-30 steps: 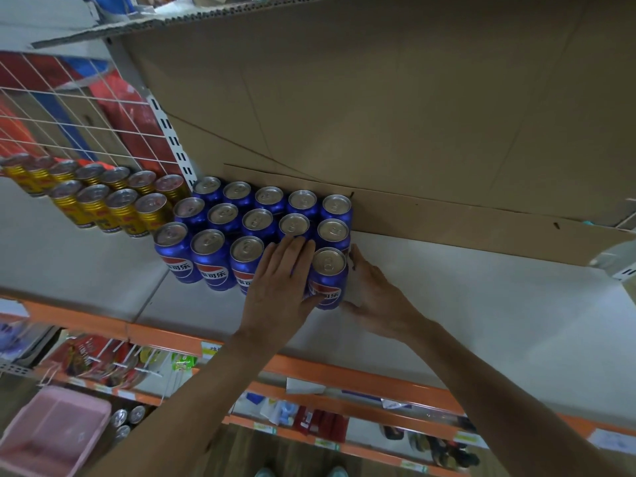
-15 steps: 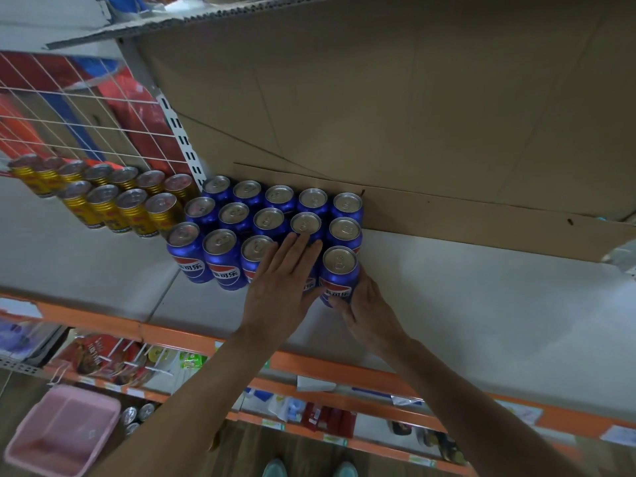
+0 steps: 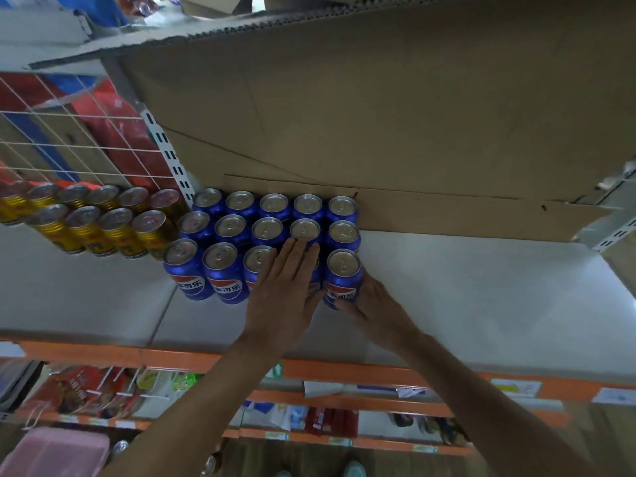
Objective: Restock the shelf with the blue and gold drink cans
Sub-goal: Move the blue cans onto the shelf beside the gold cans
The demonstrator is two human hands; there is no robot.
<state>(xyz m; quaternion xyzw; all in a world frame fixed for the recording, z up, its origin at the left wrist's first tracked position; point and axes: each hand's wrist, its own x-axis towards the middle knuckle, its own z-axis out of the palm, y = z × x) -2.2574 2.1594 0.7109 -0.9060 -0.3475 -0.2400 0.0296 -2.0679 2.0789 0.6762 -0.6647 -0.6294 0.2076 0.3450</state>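
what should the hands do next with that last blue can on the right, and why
Probably push the end can slightly back and left until it sits snug, then let go. The right hand grips its base, the left hand lies flat across the front row beside it as a brace, and this can fills that row's fifth place.

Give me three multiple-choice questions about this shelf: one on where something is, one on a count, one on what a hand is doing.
1. The gold cans stand where, relative to the blue cans? A left B right C in front
2. Blue cans in the back row? A three B five C seven
3. The left hand is: A fisted B flat on the front-row cans C off the shelf
Answers: A, gold sits left of blue; B, five tops line the cardboard; B, straight fingers lie over the cans.
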